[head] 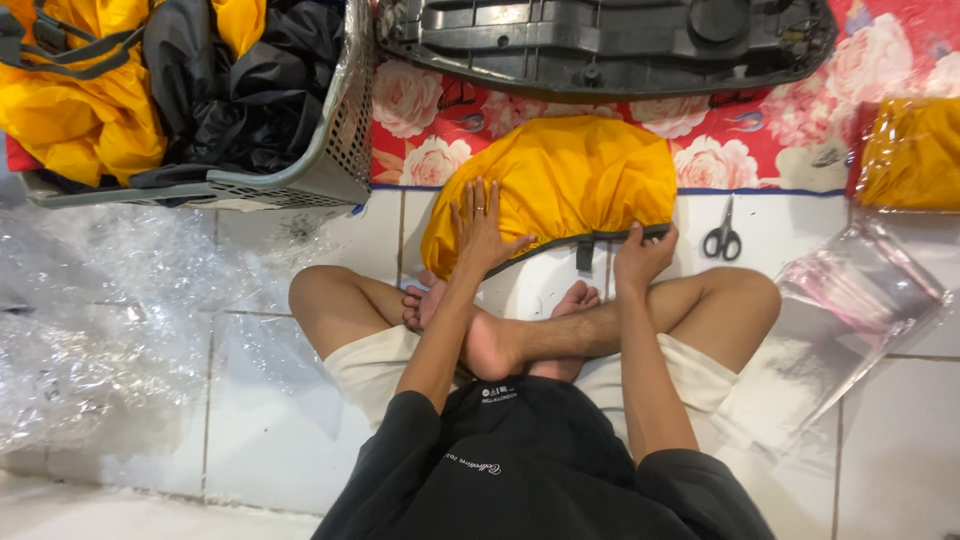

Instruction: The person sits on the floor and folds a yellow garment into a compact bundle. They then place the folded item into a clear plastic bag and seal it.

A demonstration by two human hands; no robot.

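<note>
Left hand flat on yellow bag, fingers spread open, right hand fingers pinching its black strap, basket holding yellow and black fabric

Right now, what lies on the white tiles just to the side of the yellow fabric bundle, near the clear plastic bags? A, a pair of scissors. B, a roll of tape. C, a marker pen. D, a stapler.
A: a pair of black-handled scissors lies on the tiles between the yellow fabric bundle and the clear plastic bags.
</note>
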